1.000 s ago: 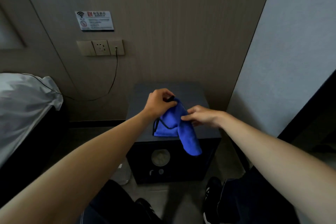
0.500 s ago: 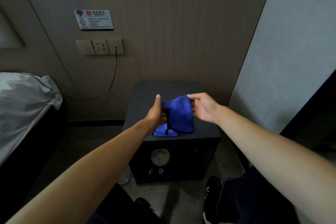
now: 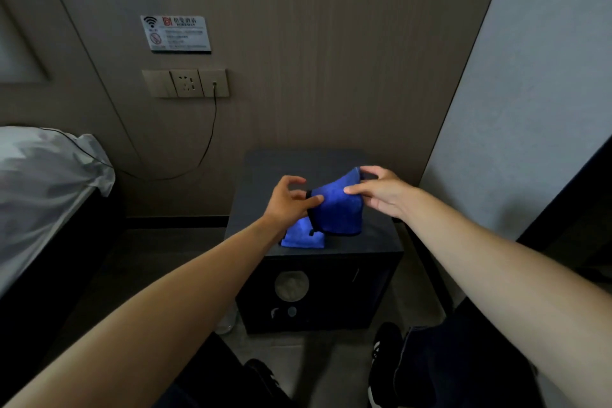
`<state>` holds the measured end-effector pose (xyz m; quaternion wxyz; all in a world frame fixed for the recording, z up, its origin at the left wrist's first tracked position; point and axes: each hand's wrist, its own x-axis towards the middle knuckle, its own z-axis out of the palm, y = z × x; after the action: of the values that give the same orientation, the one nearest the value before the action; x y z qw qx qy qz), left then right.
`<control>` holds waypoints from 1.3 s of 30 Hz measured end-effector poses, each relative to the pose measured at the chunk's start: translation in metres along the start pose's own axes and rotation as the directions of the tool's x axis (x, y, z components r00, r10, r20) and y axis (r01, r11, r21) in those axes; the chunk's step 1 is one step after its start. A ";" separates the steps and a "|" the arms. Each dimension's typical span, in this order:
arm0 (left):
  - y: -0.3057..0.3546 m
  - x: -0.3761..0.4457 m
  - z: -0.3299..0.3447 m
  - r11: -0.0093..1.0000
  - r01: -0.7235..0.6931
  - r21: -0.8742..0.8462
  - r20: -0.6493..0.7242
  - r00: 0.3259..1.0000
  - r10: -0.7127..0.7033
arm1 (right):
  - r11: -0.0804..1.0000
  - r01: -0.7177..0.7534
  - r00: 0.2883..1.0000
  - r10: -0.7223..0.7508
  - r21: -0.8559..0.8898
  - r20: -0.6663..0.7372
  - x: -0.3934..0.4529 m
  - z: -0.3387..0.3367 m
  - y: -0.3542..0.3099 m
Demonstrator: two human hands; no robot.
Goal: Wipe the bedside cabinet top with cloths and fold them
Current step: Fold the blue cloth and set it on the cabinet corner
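Note:
A blue cloth with a dark edge hangs folded over between both hands above the dark bedside cabinet top. My left hand pinches its left edge between thumb and fingers. My right hand pinches its upper right corner. Under it, a second blue cloth lies folded flat on the cabinet's front left part, partly hidden by the held cloth.
The cabinet stands against a wood-panel wall, with a grey wall close on its right. A bed with white bedding is at the left. A cable hangs from the wall socket. My shoes are on the floor below.
Both hands lifted the cloth's hanging end up off the cabinet front and spread apart, so the cloth now stretches between them, with the right hand higher and farther back.

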<state>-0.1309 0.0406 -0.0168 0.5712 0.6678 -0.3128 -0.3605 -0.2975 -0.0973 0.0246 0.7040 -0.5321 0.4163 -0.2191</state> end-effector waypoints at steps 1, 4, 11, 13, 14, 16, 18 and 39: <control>-0.001 0.003 -0.001 0.999 -0.036 0.032 0.004 0.999 0.036 | 0.999 0.037 0.999 -0.037 -0.005 -0.010 0.001 0.000 -0.001; 0.000 0.007 -0.006 0.972 -0.136 0.192 0.026 0.991 0.133 | 0.957 0.165 0.986 -0.155 -0.239 0.059 -0.002 -0.004 -0.002; 0.003 0.017 -0.006 0.815 -0.293 0.500 0.068 0.951 0.301 | 0.538 0.359 0.905 -0.401 -0.763 0.143 0.004 -0.007 0.000; 0.003 0.024 -0.004 0.772 -0.307 0.557 0.069 0.943 0.326 | 0.585 0.367 0.908 -0.392 -0.723 0.144 0.009 -0.009 0.000; 0.004 0.027 -0.004 0.757 -0.307 0.577 0.062 0.940 0.334 | 0.614 0.355 0.918 -0.373 -0.706 0.137 0.011 -0.010 -0.001; 0.006 0.036 -0.001 0.751 -0.307 0.585 0.064 0.940 0.335 | 0.663 0.318 0.937 -0.329 -0.678 0.118 0.017 -0.012 -0.003; 0.006 0.047 0.002 0.790 -0.303 0.532 0.103 0.950 0.295 | 0.716 0.273 0.956 -0.275 -0.642 0.101 0.031 -0.014 0.001; -0.043 0.210 0.057 0.998 0.048 0.044 0.120 0.991 -0.053 | 0.894 0.128 0.944 -0.242 -0.429 -0.223 0.191 -0.063 0.029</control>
<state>-0.0640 -0.1577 -0.0900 0.5283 0.6639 -0.3372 -0.4080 -0.2465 -0.2665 -0.0753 0.4893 -0.6697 0.4920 -0.2645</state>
